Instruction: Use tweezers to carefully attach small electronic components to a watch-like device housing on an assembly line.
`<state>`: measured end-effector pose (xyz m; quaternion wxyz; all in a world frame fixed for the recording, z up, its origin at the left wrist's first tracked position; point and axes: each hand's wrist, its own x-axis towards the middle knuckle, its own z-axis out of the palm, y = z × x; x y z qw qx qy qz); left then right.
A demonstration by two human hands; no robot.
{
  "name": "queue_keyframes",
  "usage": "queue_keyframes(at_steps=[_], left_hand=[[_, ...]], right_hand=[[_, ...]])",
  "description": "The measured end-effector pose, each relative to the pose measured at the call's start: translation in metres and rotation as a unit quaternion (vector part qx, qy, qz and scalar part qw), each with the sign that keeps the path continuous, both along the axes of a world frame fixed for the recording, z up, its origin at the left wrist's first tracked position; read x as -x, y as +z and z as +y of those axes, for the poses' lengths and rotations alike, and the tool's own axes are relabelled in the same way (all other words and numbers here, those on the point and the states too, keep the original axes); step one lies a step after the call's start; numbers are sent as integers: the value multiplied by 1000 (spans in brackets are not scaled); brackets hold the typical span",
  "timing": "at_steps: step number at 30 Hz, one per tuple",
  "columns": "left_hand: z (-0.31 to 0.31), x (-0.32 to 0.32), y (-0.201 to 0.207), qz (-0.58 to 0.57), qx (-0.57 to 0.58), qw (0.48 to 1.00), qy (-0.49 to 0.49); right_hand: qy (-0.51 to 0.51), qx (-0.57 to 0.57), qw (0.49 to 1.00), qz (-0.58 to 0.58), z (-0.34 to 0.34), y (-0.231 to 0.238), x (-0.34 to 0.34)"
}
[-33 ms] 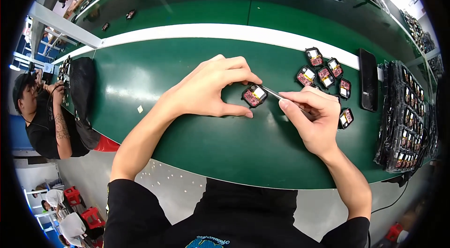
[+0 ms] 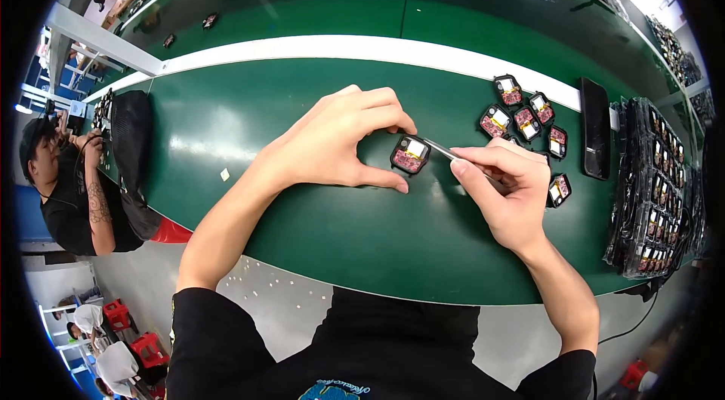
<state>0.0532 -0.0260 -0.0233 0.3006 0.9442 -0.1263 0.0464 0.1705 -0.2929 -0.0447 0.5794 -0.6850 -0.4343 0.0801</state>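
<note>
A small black watch-like case [image 2: 410, 154] with a pink circuit board and a white part inside lies face up on the green bench. My left hand [image 2: 343, 139] curves around it from the left, fingers spread from the thumb. Its index fingertip is by the case's upper edge, and the thumb tip rests on the bench just below. My right hand [image 2: 504, 185] pinches slim metal tweezers [image 2: 442, 148], their tip at the case's upper right corner. Several similar cases [image 2: 526, 122] lie in a loose group beyond my right hand.
Right of the group lies a black phone-like slab [image 2: 595, 128]. Stacked clear trays [image 2: 655, 188] of more cases stand at the bench's right end. A white rail [image 2: 332, 49] runs along the far side. Another person [image 2: 83, 181] works at the left end.
The case has turned slightly on the bench. My left index fingertip has shifted a little to the left. My right hand and the tweezers have barely moved.
</note>
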Motion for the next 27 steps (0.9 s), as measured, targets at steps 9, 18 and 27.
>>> queue_keyframes(at_steps=[9, 18, 27], left_hand=[[2, -2, -8, -33, 5, 999, 1], [-9, 1, -2, -43, 23, 999, 12], [-17, 3, -10, -68, 30, 997, 28]], right_hand=[[-21, 13, 999, 29, 0, 0, 0], [-34, 66, 997, 22, 0, 6, 7], [-39, 89, 991, -95, 3, 3, 9]])
